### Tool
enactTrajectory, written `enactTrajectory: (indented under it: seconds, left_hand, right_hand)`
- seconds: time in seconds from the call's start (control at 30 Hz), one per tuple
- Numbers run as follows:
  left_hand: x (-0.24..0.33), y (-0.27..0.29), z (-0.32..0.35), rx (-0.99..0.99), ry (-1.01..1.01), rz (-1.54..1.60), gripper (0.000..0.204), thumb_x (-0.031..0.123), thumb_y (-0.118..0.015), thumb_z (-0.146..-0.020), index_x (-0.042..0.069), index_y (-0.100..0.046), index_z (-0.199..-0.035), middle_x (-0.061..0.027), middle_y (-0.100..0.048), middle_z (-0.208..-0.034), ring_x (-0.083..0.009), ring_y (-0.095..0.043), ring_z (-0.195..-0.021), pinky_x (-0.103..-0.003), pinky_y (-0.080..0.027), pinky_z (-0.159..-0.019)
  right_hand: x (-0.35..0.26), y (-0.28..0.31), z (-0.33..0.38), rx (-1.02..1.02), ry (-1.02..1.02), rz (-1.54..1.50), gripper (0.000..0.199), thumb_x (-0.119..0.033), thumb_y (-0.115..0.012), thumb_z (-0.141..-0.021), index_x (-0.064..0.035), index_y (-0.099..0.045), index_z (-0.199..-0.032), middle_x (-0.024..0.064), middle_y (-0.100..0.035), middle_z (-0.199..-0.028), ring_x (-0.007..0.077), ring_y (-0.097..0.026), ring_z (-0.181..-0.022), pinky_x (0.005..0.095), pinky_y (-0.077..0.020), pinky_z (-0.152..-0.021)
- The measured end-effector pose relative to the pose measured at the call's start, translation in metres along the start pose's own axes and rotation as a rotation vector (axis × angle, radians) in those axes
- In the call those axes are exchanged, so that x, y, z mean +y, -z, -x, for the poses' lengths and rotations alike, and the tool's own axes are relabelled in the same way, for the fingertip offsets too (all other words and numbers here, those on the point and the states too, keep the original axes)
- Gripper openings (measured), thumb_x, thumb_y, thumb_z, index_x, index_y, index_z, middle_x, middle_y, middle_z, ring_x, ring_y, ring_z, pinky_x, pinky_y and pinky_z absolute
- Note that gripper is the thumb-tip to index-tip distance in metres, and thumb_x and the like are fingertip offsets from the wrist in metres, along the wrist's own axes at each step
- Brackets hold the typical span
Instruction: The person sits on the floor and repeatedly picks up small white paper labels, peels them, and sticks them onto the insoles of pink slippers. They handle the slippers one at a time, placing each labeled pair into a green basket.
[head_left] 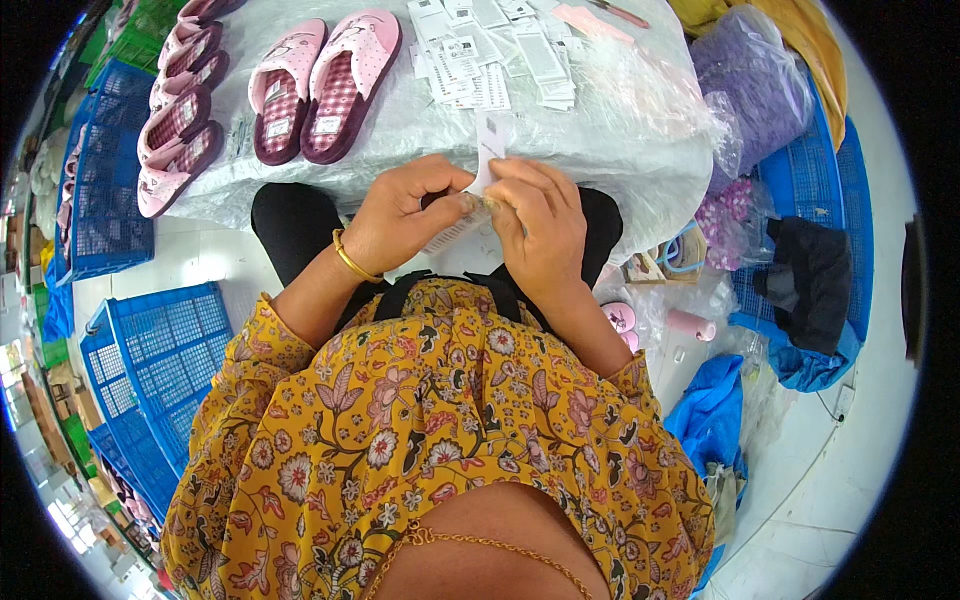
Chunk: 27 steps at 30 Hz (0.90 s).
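In front of my lap, my left hand and my right hand meet, fingertips pinched together on a white paper label. Its narrow end sticks up above the fingers, while more white printed paper shows below them. Fingers hide the part between. Past the hands, on the plastic-covered table, lies a pair of pink slippers with dark red soles and checked insoles, each with a white sticker inside. Several white printed labels lie in a loose pile beyond my hands.
More pink slippers stand in a row along the table's left edge. Blue plastic crates are stacked at the left. To the right are a purple bundle in plastic, a black cloth and a blue bag.
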<state>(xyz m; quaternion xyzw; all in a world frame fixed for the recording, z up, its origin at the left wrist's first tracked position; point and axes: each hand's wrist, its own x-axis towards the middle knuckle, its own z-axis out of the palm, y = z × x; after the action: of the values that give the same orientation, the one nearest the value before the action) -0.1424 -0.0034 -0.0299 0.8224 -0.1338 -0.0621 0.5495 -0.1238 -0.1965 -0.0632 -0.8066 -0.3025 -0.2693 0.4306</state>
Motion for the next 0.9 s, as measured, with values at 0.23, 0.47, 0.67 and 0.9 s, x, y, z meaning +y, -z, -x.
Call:
enactTrajectory:
  seconds: [0.23,0.47,0.67,0.9]
  left_hand:
    - [-0.001,-0.013,-0.003,0.057,0.027,0.099,0.015,0.006,-0.067,-0.089,0.001,-0.067,-0.102,-0.0016,-0.062,-0.091,-0.0082,-0.055,-0.084,-0.023,-0.045,-0.076]
    - [-0.016,-0.002,-0.017,0.096,0.254,0.396,0.020,0.020,-0.057,-0.098,0.002,-0.065,-0.102,0.0000,-0.063,-0.090,-0.0072,-0.056,-0.085,-0.023,-0.045,-0.076]
    - [-0.019,-0.006,-0.027,-0.124,0.399,0.599,0.017,0.018,-0.060,-0.096,0.003,-0.066,-0.099,0.0002,-0.064,-0.085,-0.0059,-0.058,-0.078,-0.022,-0.046,-0.071]
    - [-0.023,-0.018,-0.029,0.093,0.186,0.188,0.015,0.016,-0.068,-0.087,0.001,-0.067,-0.088,0.0007,-0.064,-0.075,-0.0058,-0.055,-0.067,-0.023,-0.046,-0.060]
  right_hand:
    - [-0.001,-0.002,0.010,0.079,-0.111,-0.211,0.014,-0.006,-0.070,-0.084,-0.0039,-0.063,-0.097,0.0139,-0.068,-0.094,0.0300,-0.066,-0.080,0.0346,-0.0525,-0.069]
    - [0.002,0.000,0.010,0.059,-0.572,-0.481,0.011,-0.005,-0.064,-0.092,0.0008,-0.061,-0.101,0.0059,-0.068,-0.087,0.0067,-0.061,-0.074,0.0232,-0.0497,-0.067]
    - [0.007,-0.005,0.013,0.083,-0.651,-0.600,0.012,-0.005,-0.065,-0.092,0.0008,-0.061,-0.102,0.0037,-0.068,-0.086,0.0041,-0.058,-0.073,0.0208,-0.0485,-0.066]
    - [0.016,0.003,0.010,0.008,-0.678,-0.485,0.020,-0.006,-0.068,-0.088,0.0001,-0.061,-0.106,0.0024,-0.067,-0.086,0.0060,-0.058,-0.074,0.0233,-0.0485,-0.068]
